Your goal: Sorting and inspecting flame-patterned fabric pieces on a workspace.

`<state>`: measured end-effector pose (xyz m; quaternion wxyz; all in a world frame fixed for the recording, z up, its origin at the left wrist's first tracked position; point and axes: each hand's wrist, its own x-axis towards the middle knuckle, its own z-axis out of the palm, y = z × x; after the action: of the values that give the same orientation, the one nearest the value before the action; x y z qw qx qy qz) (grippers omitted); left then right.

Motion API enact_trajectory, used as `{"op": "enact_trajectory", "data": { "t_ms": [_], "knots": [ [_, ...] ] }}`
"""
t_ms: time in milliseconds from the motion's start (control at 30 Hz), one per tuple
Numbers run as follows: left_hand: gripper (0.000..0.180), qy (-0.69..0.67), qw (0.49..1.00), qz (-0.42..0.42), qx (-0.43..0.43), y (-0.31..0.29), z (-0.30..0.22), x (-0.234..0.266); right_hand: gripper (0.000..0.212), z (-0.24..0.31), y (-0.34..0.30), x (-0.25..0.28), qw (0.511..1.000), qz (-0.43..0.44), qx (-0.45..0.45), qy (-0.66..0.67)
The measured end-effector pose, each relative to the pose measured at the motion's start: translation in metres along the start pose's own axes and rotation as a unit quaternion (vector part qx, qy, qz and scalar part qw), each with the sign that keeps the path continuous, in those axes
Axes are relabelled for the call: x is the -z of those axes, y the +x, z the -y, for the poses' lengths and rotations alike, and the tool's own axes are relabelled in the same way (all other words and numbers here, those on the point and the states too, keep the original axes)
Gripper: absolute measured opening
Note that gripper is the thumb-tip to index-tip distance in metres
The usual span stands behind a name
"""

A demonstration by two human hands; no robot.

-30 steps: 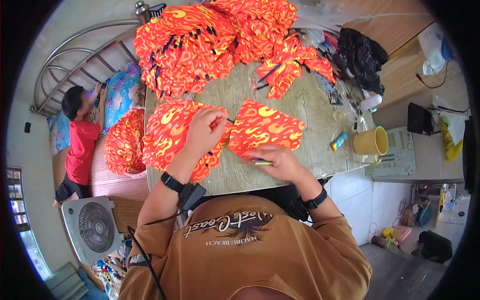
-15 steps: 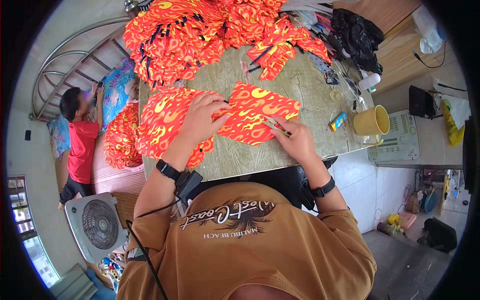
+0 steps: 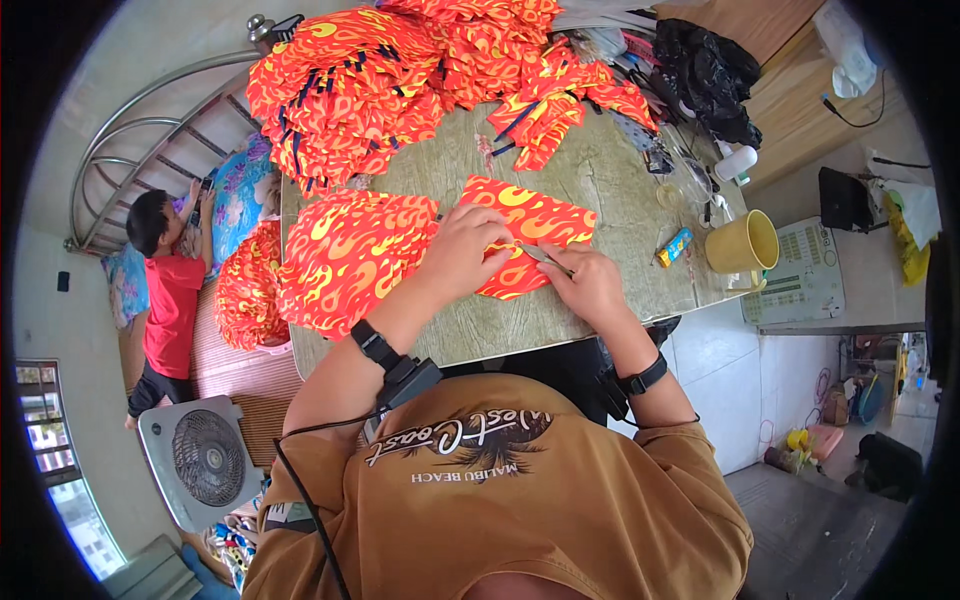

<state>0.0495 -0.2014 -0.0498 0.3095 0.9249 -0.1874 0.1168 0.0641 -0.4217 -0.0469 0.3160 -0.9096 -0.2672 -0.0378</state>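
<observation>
Grip of the right hand (image 3: 592, 284) is clamped on small metal snips (image 3: 545, 258), their long axis slanting, tips up-left toward the left hand (image 3: 462, 248). That hand curls over a red-and-yellow flame-printed fabric piece (image 3: 540, 208); whether its grip pinches cloth, I cannot tell. The piece lies, longer left to right, on the wood-patterned table (image 3: 625, 195). Outward, white lettering (image 3: 465, 440) sits upside down across a brown T-shirt (image 3: 570, 480).
</observation>
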Motion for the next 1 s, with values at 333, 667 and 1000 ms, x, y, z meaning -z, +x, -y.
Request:
{"op": "enact_trajectory", "data": {
  "t_ms": [333,667,1000],
  "knots": [
    [0.010,-0.001,1.000,-0.020,0.005,0.005,0.002,-0.012,0.031,0.000,0.000,0.001,1.000,0.000,-0.009,0.001],
    [0.010,-0.001,0.999,-0.041,0.020,0.006,-0.001,-0.015,0.029,0.000,0.001,-0.001,1.000,-0.004,0.003,-0.009],
    [0.011,-0.004,0.999,-0.040,0.032,0.005,-0.002,-0.015,0.028,0.001,0.001,-0.002,1.000,-0.001,0.002,-0.019]
  ]
}}
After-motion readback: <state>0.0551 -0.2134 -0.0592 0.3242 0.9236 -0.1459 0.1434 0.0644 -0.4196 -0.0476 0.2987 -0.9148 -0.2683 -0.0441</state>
